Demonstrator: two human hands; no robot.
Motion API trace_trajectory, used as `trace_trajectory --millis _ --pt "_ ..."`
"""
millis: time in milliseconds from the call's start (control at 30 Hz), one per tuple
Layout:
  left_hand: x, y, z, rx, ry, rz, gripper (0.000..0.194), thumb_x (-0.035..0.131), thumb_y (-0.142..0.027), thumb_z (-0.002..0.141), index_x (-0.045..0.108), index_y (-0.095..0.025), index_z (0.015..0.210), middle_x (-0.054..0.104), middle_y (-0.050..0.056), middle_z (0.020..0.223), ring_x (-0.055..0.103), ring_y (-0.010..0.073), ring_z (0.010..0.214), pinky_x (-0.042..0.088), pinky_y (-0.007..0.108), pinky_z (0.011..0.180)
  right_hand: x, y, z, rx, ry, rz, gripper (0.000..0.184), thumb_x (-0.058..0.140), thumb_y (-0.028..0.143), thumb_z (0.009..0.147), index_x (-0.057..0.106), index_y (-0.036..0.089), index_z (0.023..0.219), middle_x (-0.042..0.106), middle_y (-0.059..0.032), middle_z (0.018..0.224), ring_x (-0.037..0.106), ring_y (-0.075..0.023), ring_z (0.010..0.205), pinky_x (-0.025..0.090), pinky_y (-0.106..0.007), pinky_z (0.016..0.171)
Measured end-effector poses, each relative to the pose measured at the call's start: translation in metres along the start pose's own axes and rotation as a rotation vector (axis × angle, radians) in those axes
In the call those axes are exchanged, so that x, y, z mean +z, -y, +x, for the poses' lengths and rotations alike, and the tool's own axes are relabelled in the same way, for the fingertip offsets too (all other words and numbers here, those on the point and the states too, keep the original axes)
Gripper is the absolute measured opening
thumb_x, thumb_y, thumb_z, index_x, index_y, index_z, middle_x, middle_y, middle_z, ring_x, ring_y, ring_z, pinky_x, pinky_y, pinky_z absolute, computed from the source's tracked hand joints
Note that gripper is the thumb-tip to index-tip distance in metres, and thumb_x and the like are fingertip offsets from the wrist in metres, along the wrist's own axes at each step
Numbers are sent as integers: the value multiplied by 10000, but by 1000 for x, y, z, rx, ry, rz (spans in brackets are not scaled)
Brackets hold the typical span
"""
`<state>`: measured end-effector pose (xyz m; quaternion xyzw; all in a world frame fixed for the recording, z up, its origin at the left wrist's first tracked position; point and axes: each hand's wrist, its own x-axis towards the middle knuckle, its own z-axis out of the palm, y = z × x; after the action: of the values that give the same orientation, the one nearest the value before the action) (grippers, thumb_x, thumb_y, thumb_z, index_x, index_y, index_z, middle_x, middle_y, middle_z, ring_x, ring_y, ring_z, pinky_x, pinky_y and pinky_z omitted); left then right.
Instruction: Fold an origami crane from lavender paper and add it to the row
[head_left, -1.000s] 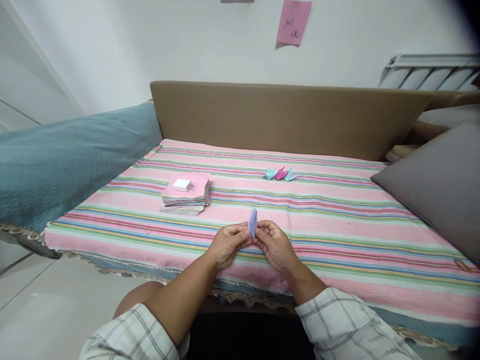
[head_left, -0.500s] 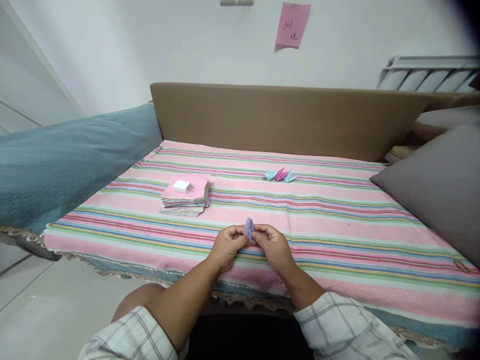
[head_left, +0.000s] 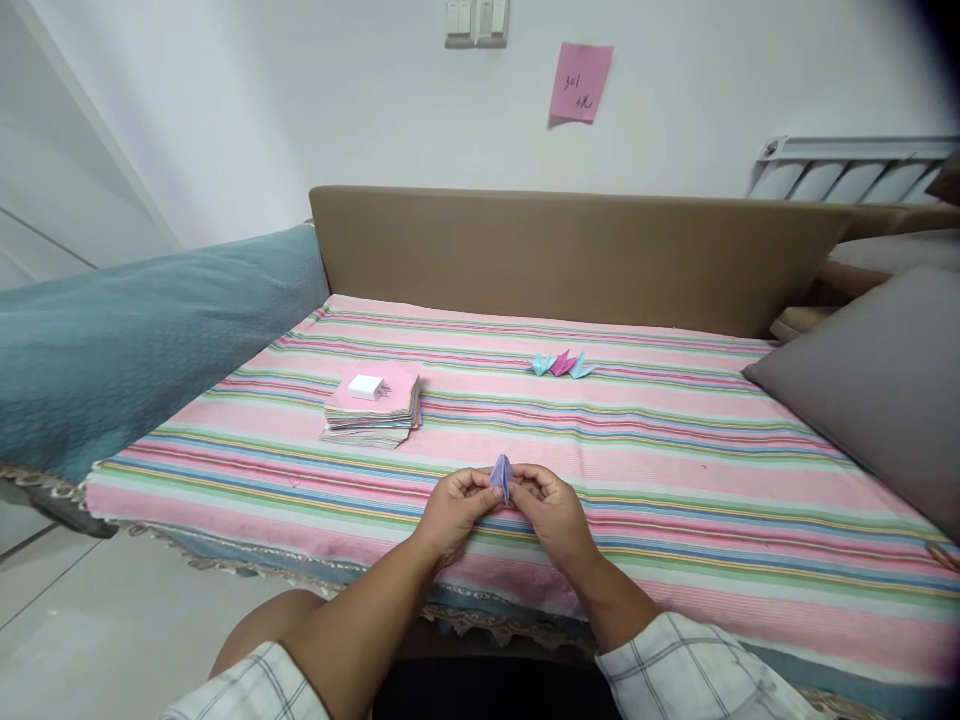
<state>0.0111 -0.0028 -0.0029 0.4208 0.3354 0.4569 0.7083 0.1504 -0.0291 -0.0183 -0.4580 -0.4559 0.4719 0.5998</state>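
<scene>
A small purple piece of folded paper point(head_left: 502, 478) is held upright just above the striped cloth point(head_left: 630, 440), its pointed end up. My left hand point(head_left: 459, 508) pinches its left side between thumb and fingers. On the other side, my right hand point(head_left: 546, 508) grips it the same way, with the thumb near its lower part. Beyond my hands, a row of folded paper cranes point(head_left: 562, 364) in light blue and magenta lies on the cloth. To the left sits a stack of square paper sheets point(head_left: 375, 420), pink on top.
On the stack rests a white plug adapter point(head_left: 366, 387) with its prongs pointing right. The brown sofa back point(head_left: 570, 255) rises behind the cloth. A grey cushion point(head_left: 877, 380) leans at the right, and a blue-covered armrest point(head_left: 165, 320) bounds the left.
The folded paper has turned in my fingers and shows a wider, pointed face. My view has tilted up slightly, so everything sits lower. Both hands keep their hold.
</scene>
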Motion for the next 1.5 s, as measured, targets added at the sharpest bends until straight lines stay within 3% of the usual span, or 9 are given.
trace_trajectory --millis 233,400,600,800,1100,1333,1500 --pt "2 -1 0 25 2 10 294 836 -306 507 618 -134 604 634 -10 624 568 108 613 452 249 678 2 5 -1 -15 -29 38 211 710 320 678 616 212 833 622 11 715 559 -125 637 466 -261 619" --pt "2 1 -1 34 33 17 302 830 -310 524 595 -136 603 653 -5 654 581 110 612 458 252 676 0 5 0 39 57 82 223 708 327 690 620 201 852 569 29 671 505 -95 593 425 -227 570" --pt "1 3 -1 32 58 -2 287 815 -299 564 590 -133 630 651 -8 638 594 111 603 466 250 662 2 6 -2 139 61 198 241 735 354 660 603 192 781 575 30 657 494 -87 560 423 -227 551" --pt "3 1 -3 13 10 11 298 820 -320 545 603 -133 628 665 4 618 608 127 592 478 265 667 3 9 -2 180 54 278 261 772 344 613 642 186 775 614 24 678 507 -85 566 432 -233 578" --pt "4 6 -1 111 -193 131 263 810 -335 524 644 -146 600 654 4 602 572 122 569 447 232 593 6 3 -4 115 86 233 285 772 344 626 655 194 838 675 -23 827 598 -154 768 475 -317 771" --pt "1 9 -2 237 -169 304 160 766 -311 588 704 -171 633 699 55 789 626 195 754 480 283 714 8 -2 -3 71 25 210 271 770 338 627 625 207 815 657 0 782 597 -146 748 478 -299 757" --pt "0 3 -3 318 -124 434 75 739 -276 638 733 -216 682 703 47 792 629 209 796 481 306 770 6 -3 -2 82 31 225 271 717 374 687 656 210 893 670 -15 818 603 -156 752 488 -311 754"
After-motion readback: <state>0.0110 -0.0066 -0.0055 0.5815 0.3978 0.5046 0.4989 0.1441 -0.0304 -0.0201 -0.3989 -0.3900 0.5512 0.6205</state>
